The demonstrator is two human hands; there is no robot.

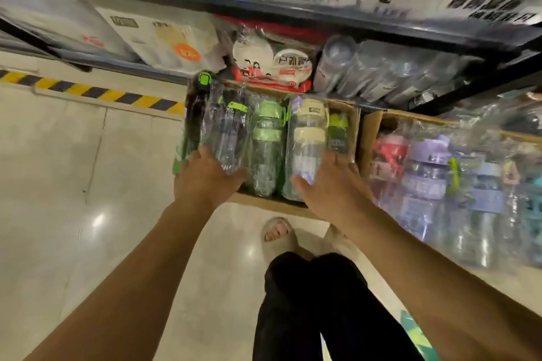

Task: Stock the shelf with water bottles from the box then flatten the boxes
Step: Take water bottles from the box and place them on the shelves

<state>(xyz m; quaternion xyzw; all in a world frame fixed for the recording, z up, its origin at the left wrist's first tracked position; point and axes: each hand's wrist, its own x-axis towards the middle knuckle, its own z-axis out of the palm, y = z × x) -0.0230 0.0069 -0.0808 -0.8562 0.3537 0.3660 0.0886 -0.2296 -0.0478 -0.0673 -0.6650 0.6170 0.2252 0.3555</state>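
Observation:
An open cardboard box point(272, 206) stands below the dark metal shelf point(381, 22), packed with several plastic-wrapped water bottles lying side by side. My left hand point(205, 177) grips a dark bottle with a green clip point(225, 129) at the box's left side, thumb over its base. My right hand point(333, 187) grips a clear bottle with a beige lid point(308, 138), thumb across its lower end. A green-lidded bottle point(265, 143) lies between the two. The fingertips of both hands are hidden behind the bottles.
A second cardboard box point(370, 138) to the right holds several red, purple and blue bottles. Clear bottles point(366, 70) and a red-and-white pack point(272, 67) lie on the shelf. White cartons sit above. Yellow-black tape point(93, 92) marks the floor. My sandalled foot point(278, 233) is near the box.

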